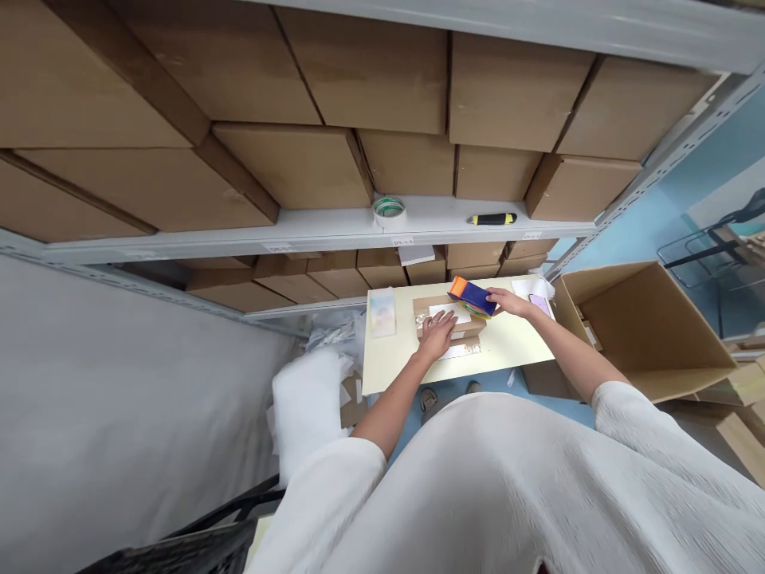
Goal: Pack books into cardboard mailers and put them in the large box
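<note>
On the pale yellow table (387, 363) lies a small brown cardboard box (424, 306) with a white label on top. My left hand (437, 333) rests on this box, its fingers spread over the label's edge. Held in my right hand (507, 302) is a blue and orange tape dispenser (475, 296), tilted over the right end of the box. A roll of tape shows at its lower side. Just in front of the box, nearer my body, lies a second labelled package (472, 347), partly hidden by my left hand and the box.
Brown boxes fill the shelves above. A tape roll (389, 211) and a yellow-black utility knife (492, 219) sit on the shelf edge. A large open carton (657, 327) stands at the table's right, white foam wrap (307, 410) at its left. A purple phone-like object (539, 304) lies at right.
</note>
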{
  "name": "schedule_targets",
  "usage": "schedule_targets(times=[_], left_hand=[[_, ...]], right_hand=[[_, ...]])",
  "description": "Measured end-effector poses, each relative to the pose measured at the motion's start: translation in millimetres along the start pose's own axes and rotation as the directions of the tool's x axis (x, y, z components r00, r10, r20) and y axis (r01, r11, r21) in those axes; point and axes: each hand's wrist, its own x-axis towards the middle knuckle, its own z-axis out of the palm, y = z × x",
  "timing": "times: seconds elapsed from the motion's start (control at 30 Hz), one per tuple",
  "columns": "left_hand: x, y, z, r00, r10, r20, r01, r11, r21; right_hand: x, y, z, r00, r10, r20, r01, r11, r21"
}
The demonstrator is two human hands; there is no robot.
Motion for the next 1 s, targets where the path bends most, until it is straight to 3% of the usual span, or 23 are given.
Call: schedule_targets(times=[0.13,0.3,0.47,0.67,0.83,0.93,1.0], left_hand=[[-1,-6,-2.7,1.0,0.012,-0.011,-0.012,1.0,-0.024],[-1,-9,-3.0,1.0,0.018,-0.012,-0.018,1.0,-0.021],[0,-10,-3.9,1.0,0.024,-0.008,-0.024,0.999,-0.027],[-1,-11,-7.2,1.0,0.025,0.019,-0.024,0.999,-0.034],[-3,-10,-6.2,1.0,0.016,0.006,-0.015,0.998,-0.063],[-3,-9,-6.6,0.998,-0.041,-0.038,0.034,0.984,-0.174],[0,-10,-10.7,0.982,-0.158,-0.1,0.115,0.933,-0.34]], right_hand=[[10,-3,15,0.998,-0.018,-0.059,0.006,0.98,-0.201],[3,-2,16,0.995,-0.093,-0.047,0.07,0.932,-0.356],[2,0,18,0.98,-0.163,-0.111,0.083,0.852,-0.516],[11,-5,14,0.969,-0.249,0.01,0.221,0.844,-0.489],[19,-9,13,0.966,-0.251,0.057,0.251,0.87,-0.425],[22,-7,14,0.968,-0.234,0.09,0.25,0.879,-0.405],[23,-6,13,0.972,-0.214,0.093,0.234,0.884,-0.405]])
